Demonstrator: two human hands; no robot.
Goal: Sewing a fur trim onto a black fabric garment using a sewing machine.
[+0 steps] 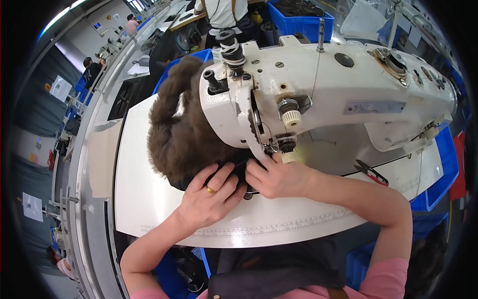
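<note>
A bulky brown fur piece [181,129] with a dark lining lies on the white table, left of and partly behind the head of a white sewing machine [318,79]. My left hand [211,194], a gold ring on one finger, presses its bent fingers onto the dark edge of the fur piece. Close to the needle area, my right hand [279,177] has its fingers curled together at the same dark edge. The machine head hides the needle and whatever the right fingertips pinch.
Red-handled thread snips [371,172] lie on the table right of my right forearm. A printed ruler scale [244,230] runs along the table's curved front edge. Blue bins [298,20] stand behind and beside the table. Another person [224,12] is beyond the machine.
</note>
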